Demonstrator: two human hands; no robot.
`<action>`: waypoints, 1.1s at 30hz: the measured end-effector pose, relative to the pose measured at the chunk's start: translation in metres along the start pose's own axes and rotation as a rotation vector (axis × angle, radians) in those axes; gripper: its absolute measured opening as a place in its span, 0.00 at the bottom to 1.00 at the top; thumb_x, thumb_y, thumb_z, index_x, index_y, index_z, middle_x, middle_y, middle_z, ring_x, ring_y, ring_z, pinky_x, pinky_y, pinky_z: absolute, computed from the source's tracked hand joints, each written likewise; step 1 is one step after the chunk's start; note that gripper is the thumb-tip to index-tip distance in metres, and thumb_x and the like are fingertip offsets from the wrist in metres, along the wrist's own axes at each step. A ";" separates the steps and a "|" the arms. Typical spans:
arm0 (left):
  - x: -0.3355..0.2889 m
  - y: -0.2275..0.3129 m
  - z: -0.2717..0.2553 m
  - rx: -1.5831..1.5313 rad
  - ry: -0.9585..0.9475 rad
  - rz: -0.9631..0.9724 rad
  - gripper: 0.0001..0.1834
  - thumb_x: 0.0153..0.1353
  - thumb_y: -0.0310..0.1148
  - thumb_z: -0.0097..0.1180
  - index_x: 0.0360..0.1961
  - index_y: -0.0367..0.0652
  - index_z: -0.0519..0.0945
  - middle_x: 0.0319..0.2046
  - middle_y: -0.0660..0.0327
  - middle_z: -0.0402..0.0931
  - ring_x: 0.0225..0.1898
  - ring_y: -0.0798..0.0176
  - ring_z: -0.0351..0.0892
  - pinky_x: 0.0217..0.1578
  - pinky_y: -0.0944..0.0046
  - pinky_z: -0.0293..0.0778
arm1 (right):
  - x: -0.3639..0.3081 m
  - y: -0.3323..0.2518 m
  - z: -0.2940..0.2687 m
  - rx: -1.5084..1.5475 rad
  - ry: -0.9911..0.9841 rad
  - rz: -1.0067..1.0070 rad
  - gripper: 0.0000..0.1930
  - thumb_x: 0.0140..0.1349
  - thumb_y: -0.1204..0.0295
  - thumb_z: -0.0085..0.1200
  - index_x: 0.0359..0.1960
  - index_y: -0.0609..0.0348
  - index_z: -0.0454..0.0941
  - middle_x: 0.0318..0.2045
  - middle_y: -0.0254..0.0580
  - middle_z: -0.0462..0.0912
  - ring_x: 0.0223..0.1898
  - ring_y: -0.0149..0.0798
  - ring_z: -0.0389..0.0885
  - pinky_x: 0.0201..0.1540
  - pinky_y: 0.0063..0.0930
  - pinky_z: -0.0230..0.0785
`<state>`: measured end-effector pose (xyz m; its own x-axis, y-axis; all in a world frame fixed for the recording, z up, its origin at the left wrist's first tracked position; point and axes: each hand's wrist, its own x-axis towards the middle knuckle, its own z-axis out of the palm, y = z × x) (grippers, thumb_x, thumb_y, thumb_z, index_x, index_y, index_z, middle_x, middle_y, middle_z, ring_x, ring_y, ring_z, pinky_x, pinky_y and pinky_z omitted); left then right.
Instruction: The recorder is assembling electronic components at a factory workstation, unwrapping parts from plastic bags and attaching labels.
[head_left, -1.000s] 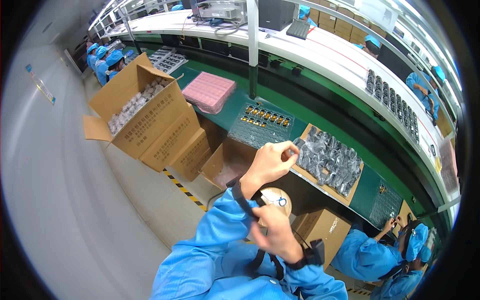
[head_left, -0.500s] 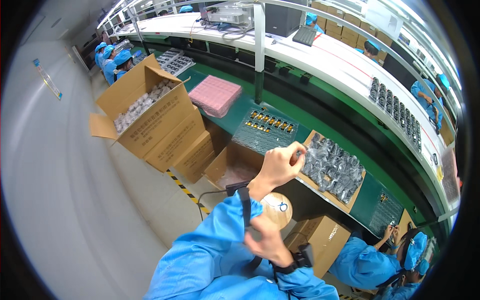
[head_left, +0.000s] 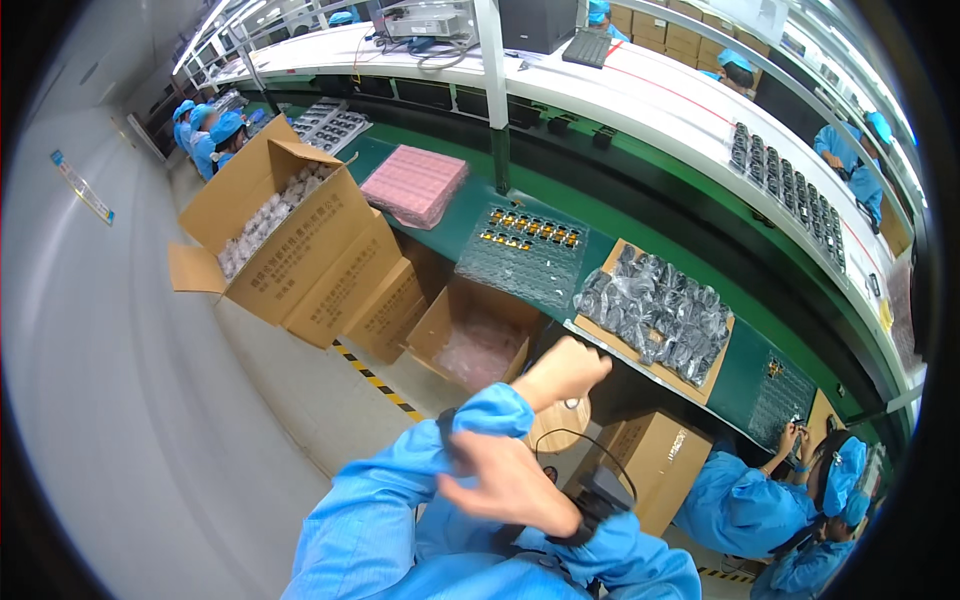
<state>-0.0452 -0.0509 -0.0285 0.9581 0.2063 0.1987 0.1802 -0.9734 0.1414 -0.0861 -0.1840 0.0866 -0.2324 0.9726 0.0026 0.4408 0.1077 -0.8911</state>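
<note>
My left hand [head_left: 566,374] is curled into a fist, back upward, in front of the bench edge. Nothing sticks out of it. My right hand [head_left: 508,484] crosses over my left forearm, its thumb apart; its fingertips are blurred at a black strap [head_left: 447,428] around the blue left sleeve. Whether they grip the strap or only touch it cannot be seen. On my right wrist sits a black device [head_left: 603,497] with a thin cable. Beyond my left hand, bagged dark parts [head_left: 655,310] lie on a cardboard sheet on the green bench.
A round wooden stool [head_left: 566,425] stands below my left hand, an open carton [head_left: 440,355] to its left and another box [head_left: 650,470] to its right. Bubble wrap [head_left: 515,270] carries small orange-and-black parts. Pink-wrapped trays [head_left: 415,185] lie farther left. A co-worker [head_left: 750,505] sits at right.
My left hand has drawn down and back from the bagged parts, fingers now more curled. My right hand has moved slightly left and down, along with the strap on my left sleeve.
</note>
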 end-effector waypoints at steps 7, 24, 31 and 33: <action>0.026 -0.036 -0.067 -2.166 0.708 -0.544 0.05 0.61 0.28 0.55 0.39 0.44 0.76 0.16 0.69 0.66 0.15 0.73 0.63 0.18 0.70 0.60 | -0.038 0.158 0.059 1.033 0.196 0.150 0.09 0.57 0.81 0.54 0.39 0.62 0.79 0.37 0.36 0.82 0.38 0.32 0.81 0.42 0.27 0.75; 0.004 0.101 -0.054 -1.070 0.255 -0.199 0.04 0.55 0.28 0.54 0.29 0.44 0.81 0.18 0.56 0.79 0.24 0.51 0.82 0.27 0.53 0.75 | 0.020 0.120 -0.009 1.322 -0.533 -0.021 0.35 0.70 0.50 0.48 0.65 0.70 0.64 0.58 0.52 0.76 0.61 0.42 0.73 0.65 0.33 0.63; -0.011 0.139 -0.053 -0.906 0.016 0.225 0.04 0.50 0.29 0.56 0.27 0.42 0.79 0.20 0.53 0.79 0.23 0.47 0.80 0.23 0.51 0.73 | 0.056 0.098 -0.035 0.938 -0.855 -0.268 0.36 0.45 0.70 0.77 0.57 0.69 0.76 0.53 0.47 0.81 0.56 0.38 0.78 0.61 0.30 0.67; -0.017 0.141 -0.057 -0.950 0.019 0.261 0.04 0.51 0.28 0.55 0.29 0.42 0.79 0.21 0.56 0.79 0.25 0.49 0.80 0.23 0.53 0.72 | 0.050 0.100 -0.040 0.963 -0.816 -0.389 0.34 0.42 0.70 0.79 0.53 0.68 0.79 0.50 0.48 0.83 0.54 0.38 0.79 0.60 0.30 0.68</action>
<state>-0.0492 -0.1862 0.0433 0.9370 0.0060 0.3492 -0.2985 -0.5056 0.8095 -0.0190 -0.1164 0.0161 -0.8046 0.4726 0.3596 -0.4829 -0.1681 -0.8594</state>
